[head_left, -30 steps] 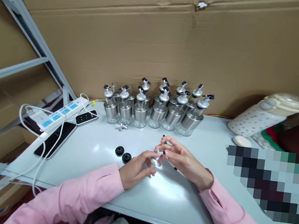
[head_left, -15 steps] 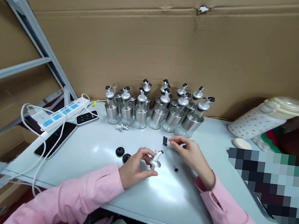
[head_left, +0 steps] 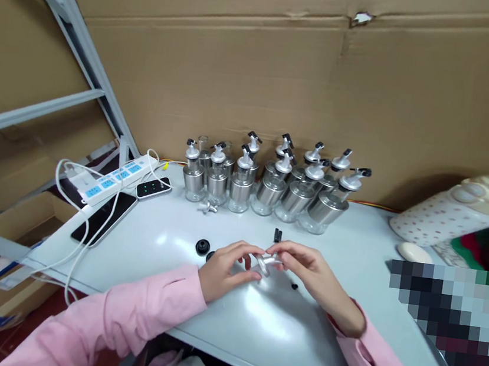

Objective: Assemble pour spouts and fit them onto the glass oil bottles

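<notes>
My left hand (head_left: 227, 267) is curled round a small white and silver pourer cap (head_left: 264, 262), held just above the white table (head_left: 175, 240). My right hand (head_left: 309, 268) meets it from the right, fingertips pinched on the cap's spout end. Both sleeves are pink. A black stopper (head_left: 278, 234) stands on the table just behind my hands. A tiny black piece (head_left: 294, 285) lies by my right wrist. Two black round seals (head_left: 203, 246) sit left of my left hand.
Several steel and glass dispenser bottles (head_left: 271, 180) stand in rows at the back against cardboard. A loose pourer (head_left: 210, 207) lies before them. A power strip (head_left: 114, 176), a phone (head_left: 104, 217) and cables lie at the left, a spotted flask (head_left: 450, 211) and a white mouse (head_left: 414, 252) at the right.
My right hand went out to the black stopper and came back to the cap in my left hand. The camera view shifted a little to the left.
</notes>
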`<state>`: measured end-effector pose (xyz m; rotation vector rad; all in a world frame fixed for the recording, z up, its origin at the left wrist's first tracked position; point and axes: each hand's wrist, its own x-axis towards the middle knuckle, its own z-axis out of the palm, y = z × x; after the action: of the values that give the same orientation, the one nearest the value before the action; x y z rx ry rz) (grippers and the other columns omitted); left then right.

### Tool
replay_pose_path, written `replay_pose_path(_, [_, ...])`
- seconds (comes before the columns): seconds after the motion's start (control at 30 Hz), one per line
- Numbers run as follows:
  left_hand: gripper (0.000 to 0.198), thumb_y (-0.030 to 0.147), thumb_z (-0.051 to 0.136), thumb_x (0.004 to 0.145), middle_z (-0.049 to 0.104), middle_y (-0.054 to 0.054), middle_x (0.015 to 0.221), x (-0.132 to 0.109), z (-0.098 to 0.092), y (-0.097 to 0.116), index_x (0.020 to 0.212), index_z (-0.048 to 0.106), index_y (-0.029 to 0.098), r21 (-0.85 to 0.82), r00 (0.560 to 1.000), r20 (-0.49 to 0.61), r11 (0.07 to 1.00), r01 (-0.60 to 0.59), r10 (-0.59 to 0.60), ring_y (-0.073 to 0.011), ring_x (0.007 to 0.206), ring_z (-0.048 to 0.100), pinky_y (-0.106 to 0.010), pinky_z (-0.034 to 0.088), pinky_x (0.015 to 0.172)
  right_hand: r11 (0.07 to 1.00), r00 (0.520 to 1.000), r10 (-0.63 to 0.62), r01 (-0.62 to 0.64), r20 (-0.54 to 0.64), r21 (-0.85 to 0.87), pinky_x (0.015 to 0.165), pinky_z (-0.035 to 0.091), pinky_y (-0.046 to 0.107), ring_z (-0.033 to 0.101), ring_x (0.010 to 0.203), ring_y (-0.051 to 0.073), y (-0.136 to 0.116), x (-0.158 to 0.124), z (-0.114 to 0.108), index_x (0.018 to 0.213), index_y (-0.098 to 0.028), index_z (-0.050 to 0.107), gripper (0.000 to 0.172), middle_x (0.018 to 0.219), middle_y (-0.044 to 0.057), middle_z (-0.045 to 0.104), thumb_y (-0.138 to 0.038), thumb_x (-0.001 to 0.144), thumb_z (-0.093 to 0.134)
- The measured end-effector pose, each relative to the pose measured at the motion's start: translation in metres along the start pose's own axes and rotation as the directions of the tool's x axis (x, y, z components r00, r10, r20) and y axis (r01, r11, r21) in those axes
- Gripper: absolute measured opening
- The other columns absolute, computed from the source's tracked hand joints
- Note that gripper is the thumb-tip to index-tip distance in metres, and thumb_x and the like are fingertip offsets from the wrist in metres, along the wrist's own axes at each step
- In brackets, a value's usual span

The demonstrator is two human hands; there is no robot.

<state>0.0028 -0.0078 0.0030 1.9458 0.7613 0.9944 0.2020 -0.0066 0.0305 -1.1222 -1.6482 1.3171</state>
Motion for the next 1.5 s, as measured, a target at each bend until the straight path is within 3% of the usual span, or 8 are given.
replay_pose_path(0.3, [0.033,0.014,0.043,0.078,0.059,-0.009,0.099,0.009,-0.025,-0.002,0.11,0.048,0.016,0.158,0.971,0.03,0.958,-0.238,0.236,-0.0176,0.084,0.055,-0.033,0.042,0.08,0.998,0.985,0.011,0.001,-0.175,0.07,0.058,0.042,0.028,0.049,0.058,0.014,-0.001,-0.001,0.003,0.08,-0.019,0.059,0.029,0.062,0.001,0.056,-0.048,0.076,0.059])
replay_pose_path(0.43, [0.043,0.003,0.037,0.056,0.059,-0.006,0.092,0.017,-0.055,-0.001,0.094,0.053,0.016,0.438,0.984,0.176,0.896,-0.076,-0.003,-0.0197,0.087,0.053,-0.037,0.034,0.084,0.994,0.961,0.016,0.014,-0.275,0.107,0.058,0.04,0.028,0.047,0.058,0.014,0.001,0.0,-0.003,0.081,-0.02,0.057,0.027,0.062,0.0,0.054,-0.046,0.077,0.058])
replay_pose_path(0.53, [0.037,0.004,0.043,0.057,0.058,-0.004,0.094,0.019,-0.071,-0.003,0.089,0.057,0.016,0.573,0.906,0.326,0.818,0.039,-0.271,-0.0213,0.093,0.052,-0.037,0.029,0.085,0.994,0.954,0.011,0.022,-0.298,0.108,0.058,0.04,0.028,0.047,0.057,0.014,0.003,0.001,-0.005,0.08,-0.02,0.057,0.027,0.062,0.0,0.053,-0.046,0.077,0.058])
replay_pose_path(0.73, [0.007,0.011,0.056,0.065,0.059,0.001,0.078,0.018,-0.072,-0.007,0.068,0.06,0.016,0.594,0.903,0.292,0.8,0.087,-0.315,-0.0162,0.082,0.055,-0.034,0.025,0.083,0.996,0.956,0.028,-0.003,-0.293,0.085,0.057,0.04,0.028,0.046,0.057,0.014,0.004,0.002,-0.003,0.079,-0.02,0.058,0.028,0.061,0.001,0.053,-0.048,0.075,0.06])
replay_pose_path(0.93, [0.009,0.017,0.05,0.078,0.061,-0.004,0.094,0.018,-0.05,-0.002,0.08,0.059,0.016,0.598,0.966,0.162,0.799,0.065,-0.2,-0.0167,0.09,0.056,-0.036,0.026,0.09,0.995,0.941,0.096,-0.087,-0.325,0.042,0.059,0.044,0.03,0.051,0.059,0.016,0.014,0.005,-0.001,0.079,-0.021,0.058,0.033,0.063,0.002,0.057,-0.052,0.068,0.063])
replay_pose_path(1.0, [0.01,0.017,0.047,0.078,0.062,-0.007,0.093,0.016,-0.038,-0.003,0.079,0.056,0.016,0.594,0.996,0.079,0.801,-0.077,0.037,-0.0179,0.089,0.057,-0.036,0.032,0.088,0.992,0.926,0.126,-0.122,-0.355,0.033,0.058,0.046,0.03,0.054,0.063,0.018,0.018,0.006,-0.001,0.078,-0.022,0.059,0.037,0.066,0.003,0.06,-0.055,0.063,0.066])
replay_pose_path(1.17, [0.008,0.017,0.043,0.077,0.062,-0.009,0.092,0.006,-0.013,-0.014,0.078,0.05,0.018,0.546,0.958,-0.038,0.809,-0.218,0.284,-0.0164,0.082,0.06,-0.033,0.046,0.078,0.983,0.941,0.181,-0.182,-0.286,0.021,0.058,0.05,0.031,0.059,0.064,0.021,0.024,0.007,0.004,0.077,-0.022,0.06,0.042,0.069,0.005,0.064,-0.058,0.057,0.066])
replay_pose_path(1.5, [0.006,0.017,0.044,0.084,0.053,-0.012,0.103,-0.001,0.0,-0.02,0.09,0.042,0.017,0.366,0.918,-0.154,0.884,-0.29,0.365,-0.0149,0.094,0.058,-0.026,0.054,0.075,0.96,0.951,0.117,-0.182,-0.286,-0.214,0.052,0.051,0.029,0.064,0.062,0.024,0.018,0.004,0.011,0.077,-0.021,0.065,0.042,0.063,0.005,0.067,-0.058,0.06,0.058])
